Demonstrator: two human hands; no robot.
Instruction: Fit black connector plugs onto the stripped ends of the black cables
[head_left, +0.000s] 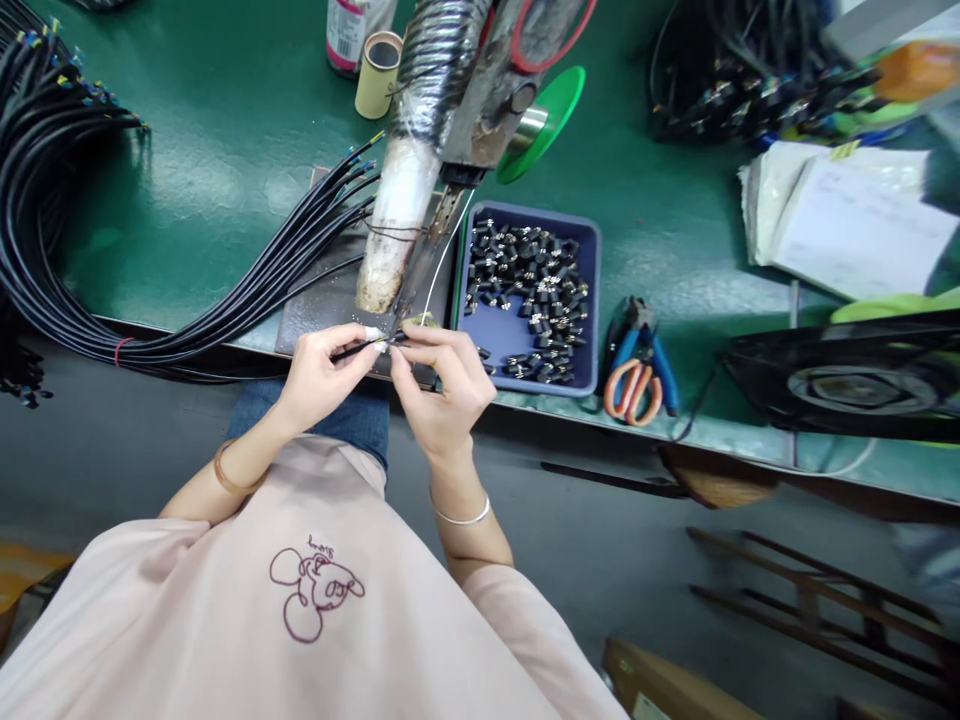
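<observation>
My left hand (319, 375) pinches the end of a thin black cable (358, 348) at the near edge of the green bench. My right hand (439, 385) is closed in a pinch right against that cable tip, on a small part too tiny to name. Both hands meet just below the tip of a soldering tool (420, 265) that slopes down from a wrapped holder (401, 215). A thin white solder wire (442, 262) runs alongside it. A dark metal plate (322, 300) lies under the hands.
A thick bundle of black cables (187, 310) sweeps in from the left. A blue tray (592, 300) of several small black parts sits right of my hands. Blue-handled pliers and orange scissors (637, 375) lie beside it. Papers (847, 215), a green spool (551, 115) and a small fan (855, 385) stand further right.
</observation>
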